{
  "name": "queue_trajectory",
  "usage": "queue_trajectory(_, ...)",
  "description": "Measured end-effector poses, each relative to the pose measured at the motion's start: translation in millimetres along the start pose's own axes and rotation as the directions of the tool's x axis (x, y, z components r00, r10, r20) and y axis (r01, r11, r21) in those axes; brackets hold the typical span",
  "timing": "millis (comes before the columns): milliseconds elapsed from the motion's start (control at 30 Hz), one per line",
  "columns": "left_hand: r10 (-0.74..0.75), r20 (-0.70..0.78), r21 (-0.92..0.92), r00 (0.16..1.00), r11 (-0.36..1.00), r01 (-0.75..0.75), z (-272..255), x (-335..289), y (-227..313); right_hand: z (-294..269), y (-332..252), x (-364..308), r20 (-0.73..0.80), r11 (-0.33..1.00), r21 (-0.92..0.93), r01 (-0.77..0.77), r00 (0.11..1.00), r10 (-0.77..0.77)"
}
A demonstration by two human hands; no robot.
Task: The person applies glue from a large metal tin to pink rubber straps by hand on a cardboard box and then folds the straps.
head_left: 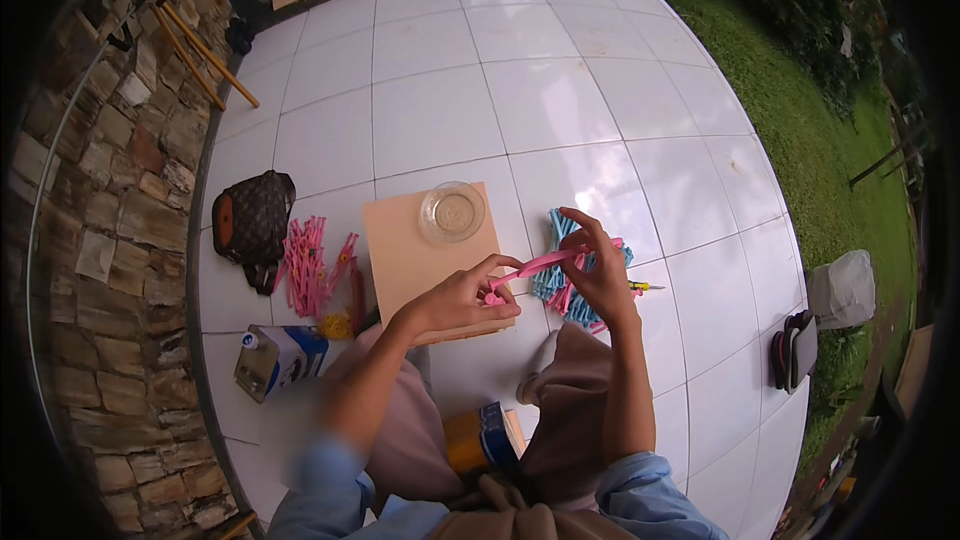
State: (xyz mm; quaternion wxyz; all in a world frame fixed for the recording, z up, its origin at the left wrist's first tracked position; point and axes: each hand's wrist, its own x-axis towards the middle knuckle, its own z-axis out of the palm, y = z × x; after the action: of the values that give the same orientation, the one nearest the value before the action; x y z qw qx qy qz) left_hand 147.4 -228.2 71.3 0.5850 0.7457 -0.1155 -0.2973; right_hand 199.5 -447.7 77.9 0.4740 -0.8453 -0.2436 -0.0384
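Between my two hands, above the front of a tan board (425,270), is a long, thin pink plastic piece (545,262). My left hand (465,297) pinches its lower end, where a small round pink part shows. My right hand (600,275) grips the other end with thumb and fingers, the index finger raised. Under and beside my right hand lies a pile of light blue and pink plastic pieces (553,285). A yellow-handled tool with a thin metal tip (645,286) sticks out from that pile. A clear glass dish (451,212) stands on the board's far part.
Left of the board lie a heap of pink pieces (305,265) and a brown backpack (255,220). Nearer me are a metal can (280,360) and, between my legs, a blue and yellow container (478,437). A white plastic bag (842,288) and dark folded item (793,350) sit far right.
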Motion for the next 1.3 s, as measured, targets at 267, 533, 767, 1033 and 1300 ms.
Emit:
queue_trajectory(267, 0.069, -0.146, -0.114, 0.987, 0.99, -0.086, -1, 11, -11, 24, -12, 13, 0.151, 0.968, -0.159, 0.193, 0.974, -0.169)
queue_trajectory(533, 0.241, -0.593, 0.445, 0.769, 0.893, 0.063, 0, 16, -2, 29, -8, 24, -0.42, 0.927, -0.374, -0.021, 0.895, -0.149)
queue_trajectory(767, 0.314, -0.606, 0.186, 0.73, 0.949, -0.254, -8, 14, -13, 24, 10, 33, 0.097, 0.417, 0.884, -0.212, 0.955, 0.28)
queue_trajectory(1033, 0.553, -0.529, 0.642, 0.643, 0.757, -0.123, -1, 10, -12, 16, -15, 33, -0.019, 0.467, 0.88, -0.09, 0.975, 0.223)
queue_trajectory(1300, 0.631, -0.629, 0.623, 0.455, 0.759, -0.19, 0, 15, -18, 19, -16, 29, -0.048, 0.468, 0.881, -0.066, 0.973, 0.226)
